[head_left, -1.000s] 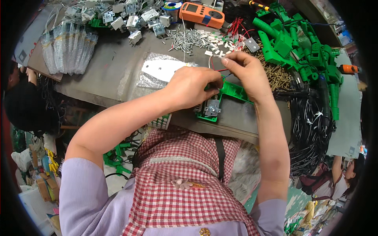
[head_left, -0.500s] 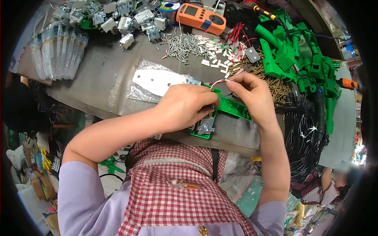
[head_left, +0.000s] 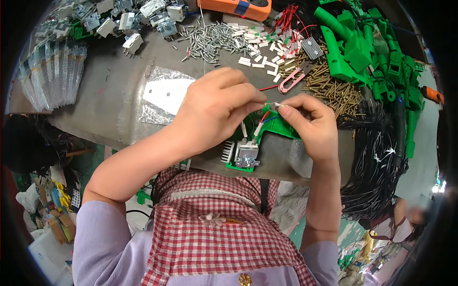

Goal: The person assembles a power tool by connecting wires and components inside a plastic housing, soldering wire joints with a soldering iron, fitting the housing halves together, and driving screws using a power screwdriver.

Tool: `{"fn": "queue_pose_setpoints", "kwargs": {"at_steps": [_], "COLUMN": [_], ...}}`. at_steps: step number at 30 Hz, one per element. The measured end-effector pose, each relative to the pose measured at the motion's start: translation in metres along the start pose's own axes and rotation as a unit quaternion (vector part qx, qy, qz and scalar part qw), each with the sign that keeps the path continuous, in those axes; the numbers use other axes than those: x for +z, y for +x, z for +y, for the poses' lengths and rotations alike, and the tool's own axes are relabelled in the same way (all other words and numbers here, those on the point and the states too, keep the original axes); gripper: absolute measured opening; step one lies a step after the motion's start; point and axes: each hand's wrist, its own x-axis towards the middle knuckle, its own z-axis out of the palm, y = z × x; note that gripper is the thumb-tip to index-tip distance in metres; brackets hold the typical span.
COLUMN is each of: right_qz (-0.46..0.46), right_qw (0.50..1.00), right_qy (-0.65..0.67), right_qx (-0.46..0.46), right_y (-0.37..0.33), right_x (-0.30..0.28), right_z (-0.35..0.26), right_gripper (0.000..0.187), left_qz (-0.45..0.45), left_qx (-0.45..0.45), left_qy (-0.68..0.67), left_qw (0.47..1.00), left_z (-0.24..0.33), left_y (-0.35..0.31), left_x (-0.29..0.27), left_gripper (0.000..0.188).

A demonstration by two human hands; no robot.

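Note:
Over the middle of the bench, my left hand [head_left: 214,109] and my right hand [head_left: 312,124] meet fingertip to fingertip. Both are closed in a pinch around a small wire-end part [head_left: 273,103] with clear and green bits, too small to name surely. Just below lies a green plastic housing [head_left: 282,128], partly hidden by my hands. A metal switch unit [head_left: 247,153] sits in its near end, with white-sleeved terminals on it. A red wire [head_left: 265,115] and a blue wire [head_left: 270,119] rise from a white sleeve [head_left: 258,129] toward my fingers.
Pink-handled snips [head_left: 292,81] lie beyond my right hand. Further off are screws [head_left: 214,40], white sleeves [head_left: 257,59] and brass pins [head_left: 334,97]. Green housings [head_left: 358,52] and black cables [head_left: 372,157] crowd the right. A white plate [head_left: 167,95] rests on plastic at left.
My view has shifted. The red and white wires my right hand held have dropped lower, and both hands now pinch a small part together. The pink-handled snips now show beyond them.

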Motion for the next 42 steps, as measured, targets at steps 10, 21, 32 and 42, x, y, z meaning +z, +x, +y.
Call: {"fn": "queue_pose_setpoints", "kwargs": {"at_steps": [10, 21, 32, 42], "right_qz": [0.001, -0.009, -0.029, -0.004], "right_qw": [0.999, 0.990, 1.000, 0.989], "right_qy": [-0.023, -0.128, 0.003, -0.133], "right_qx": [-0.031, -0.051, -0.003, -0.063], "right_y": [0.000, -0.007, -0.001, 0.000], "right_x": [0.012, 0.005, 0.006, 0.000], "right_z": [-0.005, -0.011, -0.008, -0.015], "right_gripper": [0.015, 0.011, 0.014, 0.010], "left_qz": [-0.033, -0.023, 0.017, 0.012], "left_qx": [-0.046, 0.034, 0.065, 0.165], "left_qy": [-0.039, 0.039, 0.011, 0.147], "left_qw": [0.998, 0.998, 0.998, 0.975], "left_z": [0.000, -0.001, -0.004, -0.004], "left_y": [0.003, 0.003, 0.003, 0.007], "left_x": [-0.005, -0.005, 0.001, 0.001], "left_gripper": [0.009, 0.018, 0.021, 0.019]}}
